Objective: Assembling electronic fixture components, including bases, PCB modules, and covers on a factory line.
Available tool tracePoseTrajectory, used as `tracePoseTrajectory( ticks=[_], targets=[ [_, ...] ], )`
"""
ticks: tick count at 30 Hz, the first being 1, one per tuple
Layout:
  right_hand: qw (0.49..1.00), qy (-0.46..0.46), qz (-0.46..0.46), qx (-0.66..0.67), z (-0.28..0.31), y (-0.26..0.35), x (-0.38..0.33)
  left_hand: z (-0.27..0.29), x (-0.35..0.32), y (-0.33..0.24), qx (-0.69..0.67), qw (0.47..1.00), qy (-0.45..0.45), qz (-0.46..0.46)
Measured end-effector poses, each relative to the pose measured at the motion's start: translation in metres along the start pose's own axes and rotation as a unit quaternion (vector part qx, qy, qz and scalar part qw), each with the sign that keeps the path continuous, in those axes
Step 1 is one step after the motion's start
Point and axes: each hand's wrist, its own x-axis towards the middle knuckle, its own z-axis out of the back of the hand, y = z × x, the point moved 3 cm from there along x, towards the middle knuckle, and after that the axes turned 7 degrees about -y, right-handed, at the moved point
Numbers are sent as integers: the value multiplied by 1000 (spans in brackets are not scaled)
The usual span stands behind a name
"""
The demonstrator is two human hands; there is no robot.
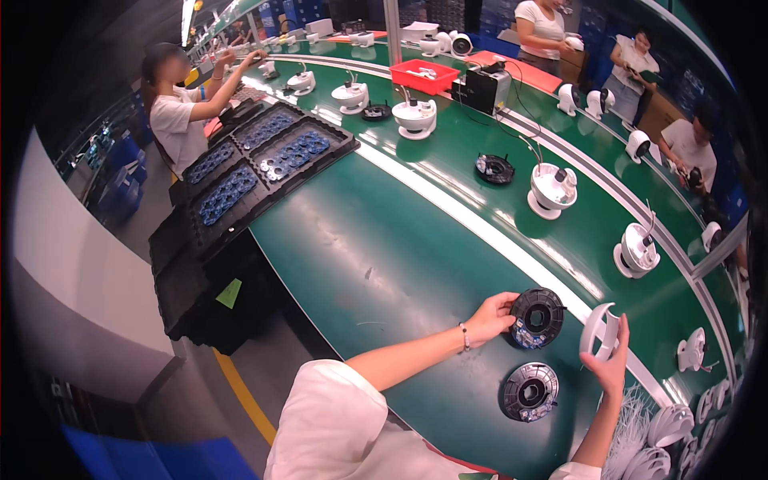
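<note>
At a green workbench [344, 240], a person's left hand [490, 320] holds a black ring-shaped housing [524, 308]; the right hand [611, 366] holds a curved white shell [594, 332]. A second round housing [520, 386] lies nearby. Beyond, white bowl-shaped units [552, 190] line a green conveyor [456, 160].

Bench [352, 232] open leftward, disc [531, 392] between forearms [408, 358]

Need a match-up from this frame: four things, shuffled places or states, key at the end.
1. White curved shell
2. Red bin
3. Black tray
4. Silver-faced disc

A. Holds blue pieces
B. Lies on the green table
C. In the right hand
D. Holds pale pieces

Pairs: 1-C, 2-D, 3-A, 4-B
</note>
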Motion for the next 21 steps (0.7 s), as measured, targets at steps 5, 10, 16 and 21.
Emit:
tracePoseTrajectory(
  ticks=[5, 10, 16, 21],
  targets=[
    [959, 25, -57, 276, -49, 45, 7, 3, -17, -3, -67, 995, -21, -65],
    [967, 57, -20, 248, -109, 83, 0, -5, -29, -15, -148, 985, 48, -69],
    [979, 84, 18, 184, -134, 85, -6, 17, -39, -36, -351, 876, 305, 128],
    [981, 99, 122, 111, -144, 116, -12, 24, -39, -49, -378, 884, 172, 216]
  ],
)
